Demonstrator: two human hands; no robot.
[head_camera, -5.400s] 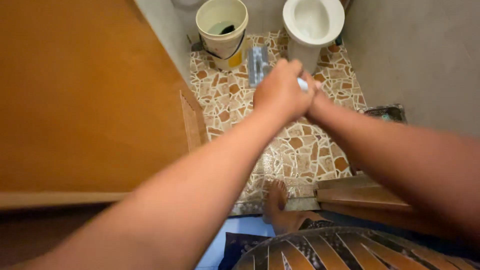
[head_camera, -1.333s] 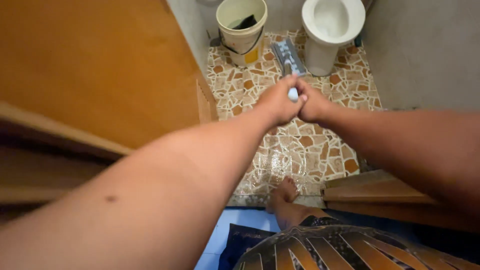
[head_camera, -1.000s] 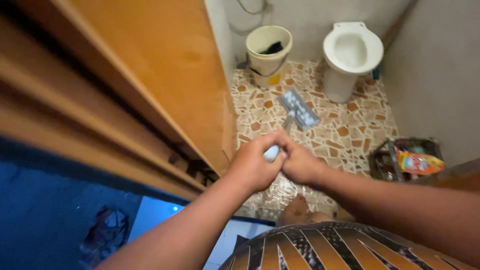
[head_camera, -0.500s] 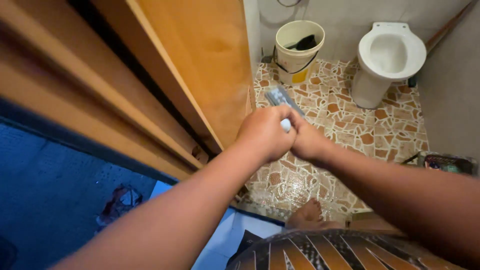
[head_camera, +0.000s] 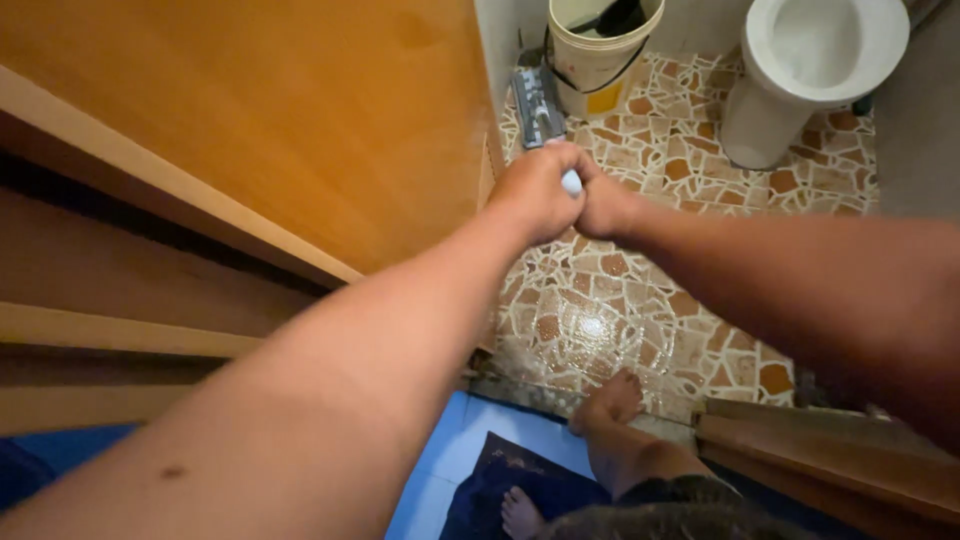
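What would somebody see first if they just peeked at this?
Two hands, the left hand and right hand, clasped mid-frame around a pale mop handle. Its flat mop head lies on the patchwork tile floor, beside a cream bucket and near a white toilet.

Tight room around the mop

The mop head (head_camera: 537, 104) sits squeezed between the wooden door (head_camera: 300, 130) and the bucket (head_camera: 598, 55). The toilet (head_camera: 805, 70) blocks the floor right of the bucket. Below the bucket, the tiled floor (head_camera: 650, 290) is open.
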